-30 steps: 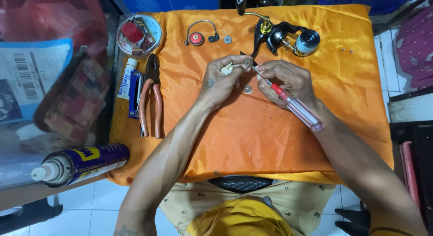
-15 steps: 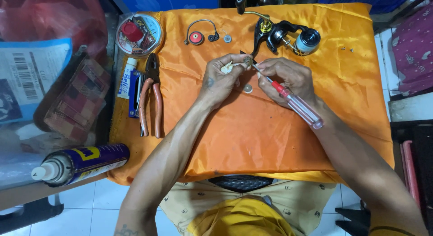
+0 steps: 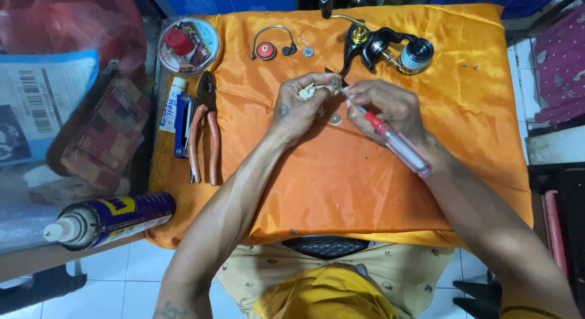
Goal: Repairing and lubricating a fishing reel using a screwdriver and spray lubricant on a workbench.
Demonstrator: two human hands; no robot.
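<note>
My left hand [image 3: 300, 106] pinches a small pale metal part [image 3: 315, 90] above the orange cloth [image 3: 341, 179]. My right hand [image 3: 385, 107] grips a screwdriver [image 3: 396, 141] with a clear and red handle, its tip meeting the small part. A small round washer [image 3: 336, 119] lies on the cloth just below the two hands. Just behind the hands lies a black fishing reel [image 3: 385, 47] with a gold handle and a silver spool.
A bail wire with a red roller [image 3: 268, 46] and a small washer [image 3: 308, 51] lie at the back. Orange-handled pliers [image 3: 205, 127], a blue tube [image 3: 180, 115] and a round line spool case [image 3: 187, 46] sit at the left. A blue spray can [image 3: 109, 218] lies at the front left.
</note>
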